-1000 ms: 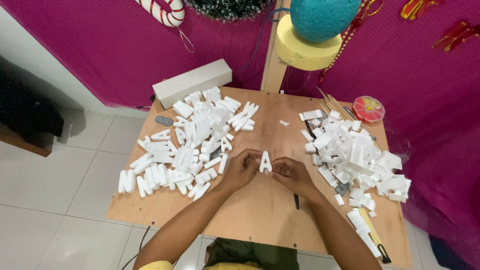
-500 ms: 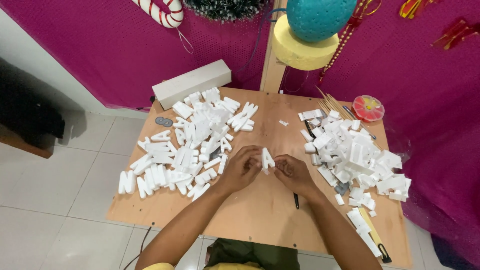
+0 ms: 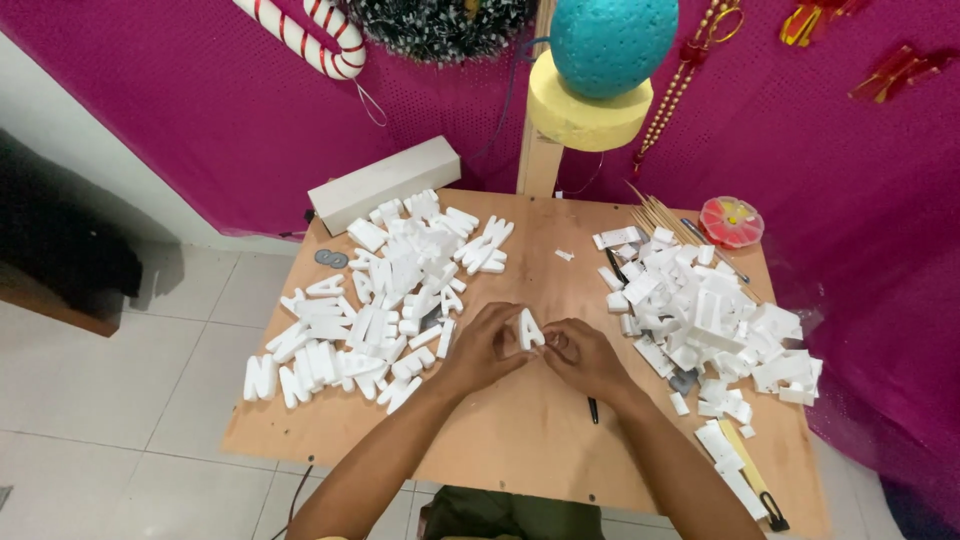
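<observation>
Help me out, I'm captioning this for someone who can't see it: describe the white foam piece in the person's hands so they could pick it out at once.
On the wooden table, between the heap of foam letters on the left and the pile of foam offcuts on the right, the left hand and right hand meet. The small white foam letter is pinched between them; unlike its neighbours, it stands alone, off both piles.

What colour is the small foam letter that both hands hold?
White; the foam letter shows best in the head view, between the left hand and right hand.

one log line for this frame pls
left hand: pinching white foam letter | right hand: touching it | wooden table | foam piles both sides
</observation>
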